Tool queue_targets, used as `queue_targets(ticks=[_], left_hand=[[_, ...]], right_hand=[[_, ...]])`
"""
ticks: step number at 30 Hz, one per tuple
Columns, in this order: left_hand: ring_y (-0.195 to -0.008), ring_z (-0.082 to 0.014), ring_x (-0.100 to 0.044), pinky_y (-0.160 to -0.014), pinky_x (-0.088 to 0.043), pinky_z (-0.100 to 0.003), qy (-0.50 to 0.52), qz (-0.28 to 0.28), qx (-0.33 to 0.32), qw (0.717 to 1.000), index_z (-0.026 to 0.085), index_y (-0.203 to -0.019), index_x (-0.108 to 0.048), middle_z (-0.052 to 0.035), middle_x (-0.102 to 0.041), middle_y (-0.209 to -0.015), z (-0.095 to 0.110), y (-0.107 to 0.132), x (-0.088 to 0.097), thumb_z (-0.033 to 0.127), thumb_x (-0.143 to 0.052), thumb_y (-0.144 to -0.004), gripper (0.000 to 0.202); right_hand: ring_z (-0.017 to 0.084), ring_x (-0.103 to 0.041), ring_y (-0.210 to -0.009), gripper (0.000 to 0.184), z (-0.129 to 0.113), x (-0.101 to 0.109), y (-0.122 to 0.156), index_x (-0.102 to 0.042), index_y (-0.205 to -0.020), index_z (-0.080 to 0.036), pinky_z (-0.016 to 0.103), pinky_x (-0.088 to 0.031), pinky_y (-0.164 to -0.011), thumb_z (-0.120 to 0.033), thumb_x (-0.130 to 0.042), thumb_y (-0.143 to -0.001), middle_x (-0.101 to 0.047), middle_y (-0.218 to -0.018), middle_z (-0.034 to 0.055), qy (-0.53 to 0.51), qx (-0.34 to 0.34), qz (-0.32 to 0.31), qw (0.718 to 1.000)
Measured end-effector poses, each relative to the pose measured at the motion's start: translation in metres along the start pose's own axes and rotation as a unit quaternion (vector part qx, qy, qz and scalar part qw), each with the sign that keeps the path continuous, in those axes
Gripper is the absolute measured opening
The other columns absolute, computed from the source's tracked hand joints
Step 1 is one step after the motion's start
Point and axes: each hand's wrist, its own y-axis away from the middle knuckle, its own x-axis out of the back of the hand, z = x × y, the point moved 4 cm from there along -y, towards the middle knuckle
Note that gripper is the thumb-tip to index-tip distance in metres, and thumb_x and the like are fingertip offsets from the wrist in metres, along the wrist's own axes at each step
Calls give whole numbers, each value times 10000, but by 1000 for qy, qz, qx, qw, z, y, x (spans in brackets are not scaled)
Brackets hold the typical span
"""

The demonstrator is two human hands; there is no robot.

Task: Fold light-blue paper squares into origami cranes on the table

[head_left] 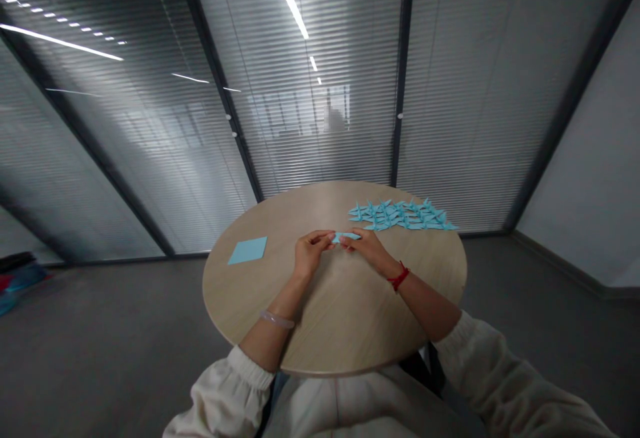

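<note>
A small, partly folded light-blue paper piece (344, 237) lies between my two hands near the middle of the round wooden table (260, 291). My left hand (310, 251) pinches its left end with curled fingers. My right hand (365, 246) grips its right end, fingers closed over it. Several finished light-blue folded paper cranes (400, 215) sit in rows at the table's far right. A stack of flat light-blue square paper sheets (249, 250) lies on the left side of the table.
Glass walls with blinds (320, 91) stand behind the table. Dark grey floor surrounds it. Some coloured items (15, 278) lie on the floor at the far left.
</note>
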Motion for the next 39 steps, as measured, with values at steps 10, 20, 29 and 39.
queue_targets(ticks=[10,20,29,39], left_hand=[[-625,-147,-659,-688,-561,-295,-8,-7,4,1000,130,-838,-751,-74,-740,-784,1,1,-1,446,-827,-548,435],[-631,-143,-646,-682,-547,-285,-32,-26,-19,999,132,-858,-739,-67,-731,-784,3,1,-1,450,-790,-602,411],[-658,-145,-627,-675,-509,-266,-84,-48,-79,992,152,-925,-720,-48,-712,-753,12,4,-3,395,-734,-678,346],[-645,-136,-632,-683,-519,-273,-26,-66,-69,995,136,-939,-686,-44,-716,-747,19,7,-9,377,-769,-654,383]], right_hand=[[137,-551,-590,314,5,3,-2,-645,-659,-159,253,-416,-588,-463,-669,-735,-630,-619,5,51,19,-16,998],[139,-557,-632,258,-6,4,3,-652,-691,-173,254,-429,-638,-423,-668,-752,-633,-653,-2,52,39,-28,997],[149,-562,-688,355,-15,3,2,-645,-747,-188,272,-437,-681,-542,-633,-771,-627,-707,7,44,94,-51,993],[141,-536,-659,312,-26,7,7,-640,-669,-190,261,-420,-653,-492,-665,-746,-610,-653,-7,33,102,-3,994]])
